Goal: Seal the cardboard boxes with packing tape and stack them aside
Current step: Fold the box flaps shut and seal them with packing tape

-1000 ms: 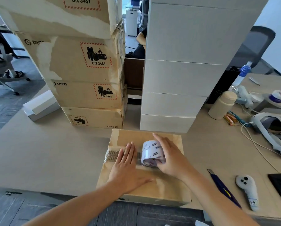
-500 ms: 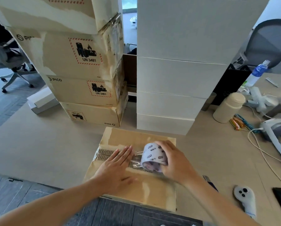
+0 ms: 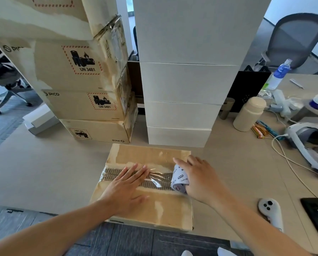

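Tape roll (image 3: 179, 179) half hidden under the right hand (image 3: 200, 180)

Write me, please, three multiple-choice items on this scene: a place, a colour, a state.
1. Where is the tape roll? A on the floor; B near the right edge of the cardboard box; C in a drawer.
2. What colour is the flask? A red; B black; C cream.
3. How is the left hand? A flat on the tape strip; B clenched in air; C gripping scissors.
Answers: B, the right hand holds it there; C, its body is pale cream; A, straight fingers lie on the strip.
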A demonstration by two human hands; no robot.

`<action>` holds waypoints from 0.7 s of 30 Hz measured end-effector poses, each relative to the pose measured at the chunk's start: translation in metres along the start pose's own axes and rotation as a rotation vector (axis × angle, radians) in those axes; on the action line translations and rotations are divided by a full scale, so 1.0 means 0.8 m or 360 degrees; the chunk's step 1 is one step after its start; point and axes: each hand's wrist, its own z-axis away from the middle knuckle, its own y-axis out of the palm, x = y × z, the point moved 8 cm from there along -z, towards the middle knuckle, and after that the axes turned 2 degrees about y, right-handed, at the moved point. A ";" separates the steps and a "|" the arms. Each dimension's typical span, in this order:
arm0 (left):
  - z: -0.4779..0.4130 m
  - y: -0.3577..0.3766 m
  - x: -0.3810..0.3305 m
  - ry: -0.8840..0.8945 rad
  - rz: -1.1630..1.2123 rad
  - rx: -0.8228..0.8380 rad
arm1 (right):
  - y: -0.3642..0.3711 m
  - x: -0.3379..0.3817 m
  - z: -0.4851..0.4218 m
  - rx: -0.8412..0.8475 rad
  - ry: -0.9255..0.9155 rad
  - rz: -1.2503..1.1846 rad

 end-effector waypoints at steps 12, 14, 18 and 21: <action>-0.006 -0.008 -0.062 -0.0208 0.0215 0.0124 | 0.007 0.009 0.001 -0.0086 0.0020 -0.0039; -0.013 -0.004 -0.088 -0.0247 0.0271 0.0116 | 0.006 0.008 0.002 -0.0088 0.0004 -0.0056; -0.021 0.000 -0.104 -0.0282 0.0218 0.0134 | 0.005 0.014 -0.001 -0.0094 -0.0038 -0.0071; -0.022 0.004 -0.103 -0.0241 0.0189 0.0175 | 0.005 0.020 -0.004 -0.0150 -0.0064 -0.0088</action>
